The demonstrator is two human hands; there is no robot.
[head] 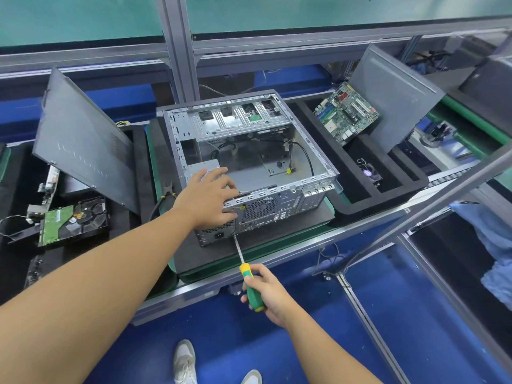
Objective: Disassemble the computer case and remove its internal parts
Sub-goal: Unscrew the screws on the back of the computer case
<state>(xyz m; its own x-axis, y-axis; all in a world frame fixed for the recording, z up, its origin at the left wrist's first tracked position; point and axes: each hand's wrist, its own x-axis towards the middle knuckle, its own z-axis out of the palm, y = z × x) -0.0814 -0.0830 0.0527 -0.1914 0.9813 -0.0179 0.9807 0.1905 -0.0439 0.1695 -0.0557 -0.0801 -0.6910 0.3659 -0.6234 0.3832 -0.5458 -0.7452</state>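
Nearest me, my right hand (273,295) grips the green-and-yellow screwdriver (254,297), its tip against the rear panel of the open computer case (249,156) on the bench (304,251). My left hand (210,198) rests with loosely spread fingers on the power supply (214,235) in the case's near corner. A motherboard (346,113) leans in the black tray (368,201) to the right.

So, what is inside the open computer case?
Black cables, a yellow plug, a drive cage at the far side and a power supply in the near left corner of the computer case. The left hand hides part of it.
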